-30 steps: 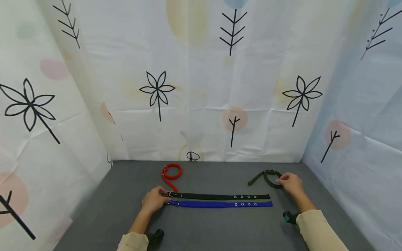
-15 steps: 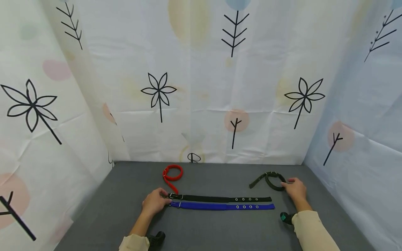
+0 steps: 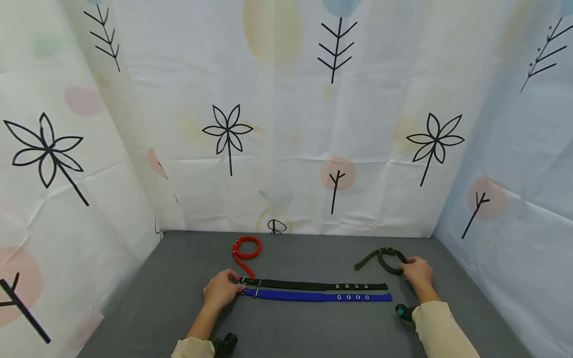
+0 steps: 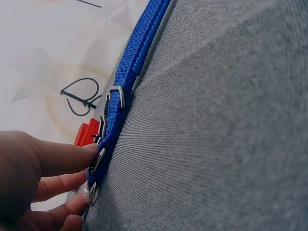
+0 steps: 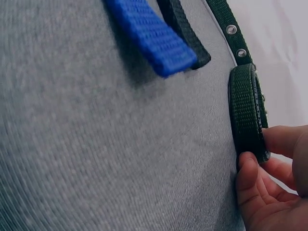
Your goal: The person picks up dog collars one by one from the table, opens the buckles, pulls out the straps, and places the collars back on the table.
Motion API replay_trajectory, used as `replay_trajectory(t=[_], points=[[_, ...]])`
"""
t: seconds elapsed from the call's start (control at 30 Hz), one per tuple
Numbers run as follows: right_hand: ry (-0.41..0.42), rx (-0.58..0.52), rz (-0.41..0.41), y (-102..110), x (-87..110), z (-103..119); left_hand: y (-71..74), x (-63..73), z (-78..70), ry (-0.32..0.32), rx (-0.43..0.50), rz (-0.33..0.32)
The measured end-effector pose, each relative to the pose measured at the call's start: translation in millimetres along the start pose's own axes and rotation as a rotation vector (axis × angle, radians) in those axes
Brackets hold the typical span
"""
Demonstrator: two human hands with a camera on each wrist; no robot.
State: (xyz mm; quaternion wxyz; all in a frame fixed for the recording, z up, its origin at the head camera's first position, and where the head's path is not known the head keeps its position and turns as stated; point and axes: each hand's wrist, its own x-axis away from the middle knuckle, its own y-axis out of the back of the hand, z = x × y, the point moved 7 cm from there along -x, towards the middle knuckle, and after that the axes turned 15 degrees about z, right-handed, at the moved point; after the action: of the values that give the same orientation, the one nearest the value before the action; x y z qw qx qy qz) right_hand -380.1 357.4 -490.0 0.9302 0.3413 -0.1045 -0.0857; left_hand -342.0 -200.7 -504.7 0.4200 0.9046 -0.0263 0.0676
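Note:
My left hand (image 3: 221, 291) pinches the buckle end of a flat blue collar (image 3: 295, 295), its fingertips by the metal buckle and ring. Just behind lies a black collar (image 3: 295, 285), stretched parallel, its buckle close to the same fingers. Both have metal eyelets toward their right ends. At the right, my right hand (image 3: 417, 272) grips the edge of a coiled dark green collar (image 5: 246, 108) between thumb and fingers. That coil stands on its edge on the table, its eyelet tail reaching left. A coiled red collar (image 3: 247, 247) sits behind the black buckle.
All the collars rest on a grey cloth-covered table (image 3: 295, 328). White printed curtains (image 3: 286, 129) close it in at the back and both sides. Dark wrist devices (image 3: 405, 312) show beside the cream sleeves (image 3: 440, 325).
My right hand has shifted its fingers at the green coil's right edge, and the right forearm has swung slightly left. The left hand and the straight collars stay almost still; the head view tilts slightly.

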Motion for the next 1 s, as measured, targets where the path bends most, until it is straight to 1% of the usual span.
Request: replay_trajectory(t=[0.27,0.53,0.63,0.77,1.0], points=[[0.012,-0.038,0.036,-8.5,2.1,7.2,3.2,4.0,-5.7,-0.005,-0.007,-0.027],[0.021,-0.118,0.062,-25.7,6.3,16.6,1.9,2.8,-4.6,-0.01,-0.013,-0.016],[0.05,-0.151,0.069,-33.9,8.6,24.8,1.6,2.8,-3.9,-0.018,-0.013,-0.024],[0.103,-0.191,0.098,-46.6,12.7,38.9,1.2,3.3,-2.3,-0.015,-0.018,-0.03],[0.186,-0.26,0.12,-65.2,26.7,68.3,1.6,3.9,-2.9,-0.016,-0.015,-0.038]])
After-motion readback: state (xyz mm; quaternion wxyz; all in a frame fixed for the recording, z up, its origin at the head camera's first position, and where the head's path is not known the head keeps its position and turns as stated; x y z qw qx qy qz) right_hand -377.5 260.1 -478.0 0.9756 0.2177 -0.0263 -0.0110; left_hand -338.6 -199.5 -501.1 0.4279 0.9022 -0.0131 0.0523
